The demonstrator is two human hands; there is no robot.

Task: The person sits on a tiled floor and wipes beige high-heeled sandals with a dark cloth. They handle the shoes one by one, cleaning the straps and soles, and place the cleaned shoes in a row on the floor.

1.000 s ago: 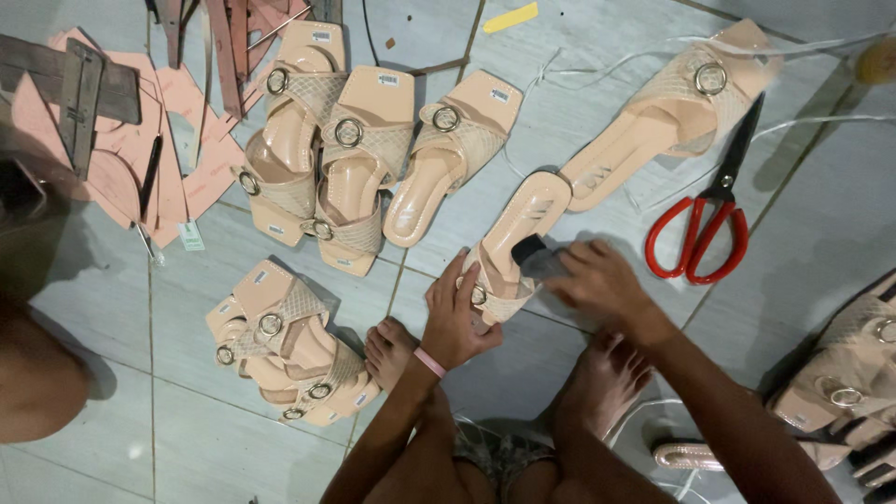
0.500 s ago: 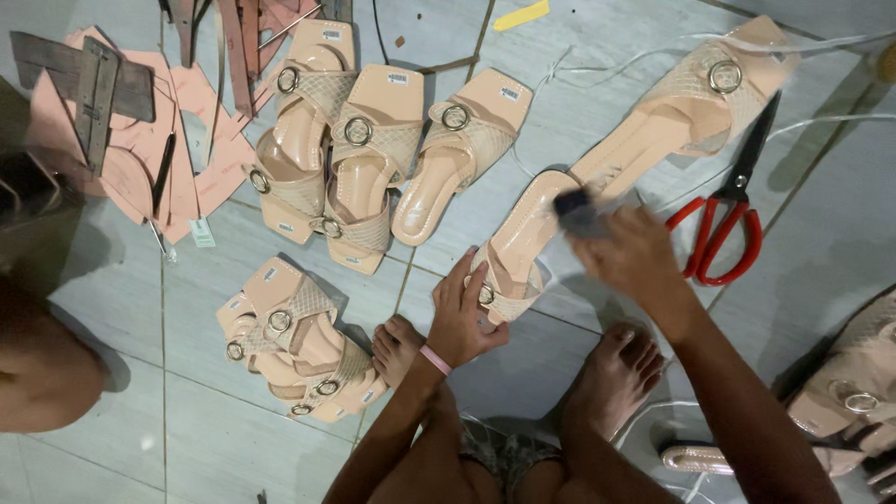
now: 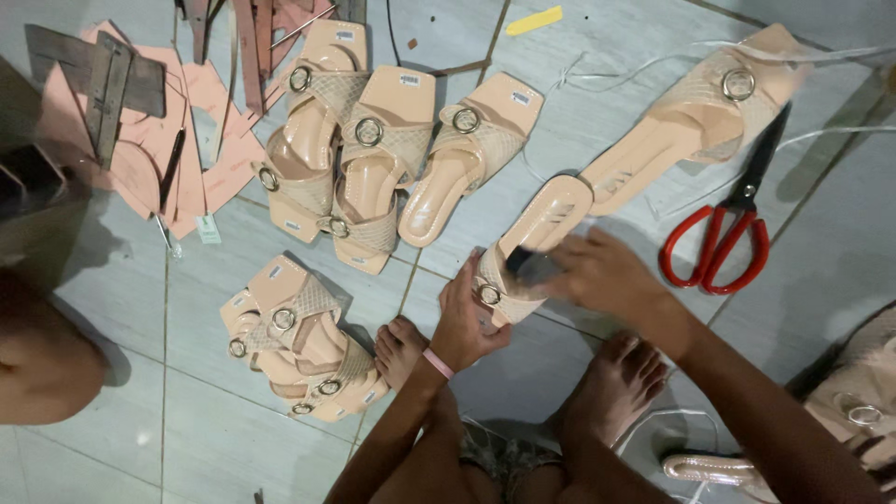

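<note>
Red-handled scissors (image 3: 723, 245) lie on the grey tiled floor (image 3: 112, 308) at right. Single beige sandal with ring buckle (image 3: 695, 117) upper right, just beside the scissors. Three beige sandals in a row (image 3: 392, 159) top centre. Small sandal pile (image 3: 299, 341) lower left. Pink cut-out pieces (image 3: 201, 140) upper left. Yellow strip (image 3: 534, 20) at top edge.

Small white rectangular stickers sit on the insoles of the beige sandals: one (image 3: 348, 35) at the heel of the top-left sandal, one (image 3: 408, 80) on its neighbour, one (image 3: 520, 96) on the third. Another (image 3: 273, 272) shows in the lower pile. A pale rectangular paper tag (image 3: 208, 229) lies on the floor tiles by the pink cut-outs.
</note>
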